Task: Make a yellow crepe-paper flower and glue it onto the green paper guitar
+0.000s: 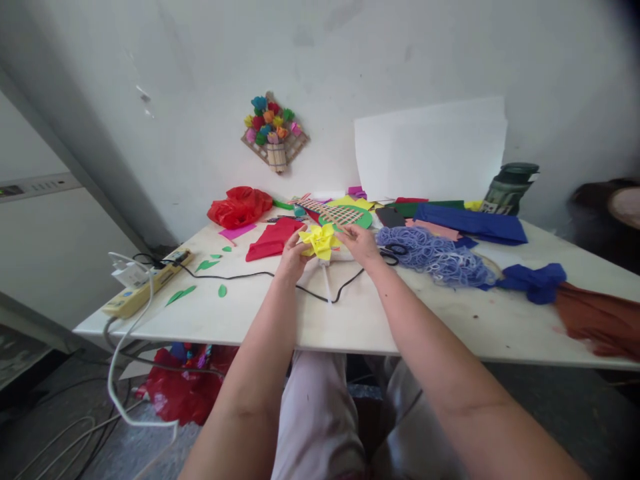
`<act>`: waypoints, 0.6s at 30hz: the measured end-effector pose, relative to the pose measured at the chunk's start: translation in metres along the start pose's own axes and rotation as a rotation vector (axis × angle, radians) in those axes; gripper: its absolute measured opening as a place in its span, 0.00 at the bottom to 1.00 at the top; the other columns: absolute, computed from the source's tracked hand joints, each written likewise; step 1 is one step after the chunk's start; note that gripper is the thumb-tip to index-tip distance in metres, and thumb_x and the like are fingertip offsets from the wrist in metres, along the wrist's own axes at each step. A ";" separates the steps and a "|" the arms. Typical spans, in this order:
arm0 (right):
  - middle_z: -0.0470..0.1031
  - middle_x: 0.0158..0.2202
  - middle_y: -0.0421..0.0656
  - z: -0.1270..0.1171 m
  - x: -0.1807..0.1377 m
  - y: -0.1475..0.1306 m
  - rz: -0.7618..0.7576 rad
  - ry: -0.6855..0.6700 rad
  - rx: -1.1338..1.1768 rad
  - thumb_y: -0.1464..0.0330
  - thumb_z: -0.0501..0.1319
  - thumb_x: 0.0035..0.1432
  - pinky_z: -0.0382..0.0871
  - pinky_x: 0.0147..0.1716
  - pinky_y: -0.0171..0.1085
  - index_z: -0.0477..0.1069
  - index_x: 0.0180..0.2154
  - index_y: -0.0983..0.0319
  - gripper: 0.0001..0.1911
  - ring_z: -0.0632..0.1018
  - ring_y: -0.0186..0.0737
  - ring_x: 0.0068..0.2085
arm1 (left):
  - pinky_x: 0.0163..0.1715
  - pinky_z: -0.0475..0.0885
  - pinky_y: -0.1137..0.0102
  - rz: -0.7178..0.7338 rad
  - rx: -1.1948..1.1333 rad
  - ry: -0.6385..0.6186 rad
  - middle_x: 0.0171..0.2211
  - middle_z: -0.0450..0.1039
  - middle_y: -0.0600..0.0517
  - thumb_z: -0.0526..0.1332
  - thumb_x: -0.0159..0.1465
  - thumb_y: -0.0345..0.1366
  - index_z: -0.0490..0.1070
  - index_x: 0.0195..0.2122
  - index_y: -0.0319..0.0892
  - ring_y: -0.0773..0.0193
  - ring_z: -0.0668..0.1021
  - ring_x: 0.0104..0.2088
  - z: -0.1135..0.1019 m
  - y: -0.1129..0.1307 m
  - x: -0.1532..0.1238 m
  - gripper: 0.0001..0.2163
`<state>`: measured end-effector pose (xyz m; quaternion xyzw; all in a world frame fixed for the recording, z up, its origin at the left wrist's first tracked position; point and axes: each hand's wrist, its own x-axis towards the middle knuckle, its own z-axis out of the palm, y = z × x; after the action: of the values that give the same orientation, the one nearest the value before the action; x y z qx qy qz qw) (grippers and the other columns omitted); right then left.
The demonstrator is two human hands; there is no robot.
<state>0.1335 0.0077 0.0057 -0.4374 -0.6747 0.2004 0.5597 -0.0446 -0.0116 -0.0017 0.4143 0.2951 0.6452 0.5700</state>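
Note:
A yellow paper flower (320, 241) with pointed petals is held up over the middle of the white table. My left hand (293, 259) grips it from the left, thumb and fingers closed at its edge. On the other side, the fingertips of my right hand (360, 245) pinch a petal at the right edge. Beneath the flower, a thin white stick (327, 283) points toward me; its far end is hidden. Black-handled scissors (395, 252) lie just right of my right hand. A folded red paper sheet (274, 240) is left of the flower.
Green paper leaves (206, 265) and a power strip (150, 283) lie left, with a black cable (240, 276) crossing the table. Purple yarn (435, 257), blue paper (470, 223) and a dark bottle (513, 190) stand or lie right. A bamboo lattice (340, 215) lies behind.

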 end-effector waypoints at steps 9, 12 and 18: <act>0.71 0.24 0.39 0.003 0.002 0.005 0.062 0.075 -0.019 0.62 0.61 0.45 0.64 0.31 0.35 0.69 0.23 0.61 0.09 0.71 0.36 0.29 | 0.40 0.73 0.64 -0.036 0.055 -0.088 0.37 0.77 0.48 0.66 0.42 0.28 0.69 0.53 0.43 0.57 0.79 0.38 0.004 -0.004 -0.003 0.32; 0.68 0.21 0.38 0.003 0.003 0.005 0.080 0.089 -0.018 0.63 0.60 0.45 0.62 0.29 0.34 0.68 0.22 0.61 0.09 0.69 0.35 0.27 | 0.38 0.72 0.66 -0.026 0.065 -0.124 0.37 0.77 0.48 0.65 0.42 0.27 0.72 0.48 0.42 0.57 0.78 0.39 0.004 -0.005 -0.002 0.28; 0.67 0.20 0.37 0.000 0.002 -0.001 0.103 0.063 0.100 0.62 0.62 0.44 0.60 0.28 0.34 0.68 0.21 0.63 0.10 0.66 0.33 0.25 | 0.29 0.72 0.68 -0.102 0.093 -0.167 0.31 0.76 0.48 0.63 0.46 0.37 0.75 0.42 0.38 0.58 0.78 0.32 0.002 -0.001 -0.001 0.20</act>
<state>0.1333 0.0086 0.0080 -0.4490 -0.6227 0.2487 0.5907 -0.0421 -0.0130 -0.0018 0.4772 0.2969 0.5642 0.6048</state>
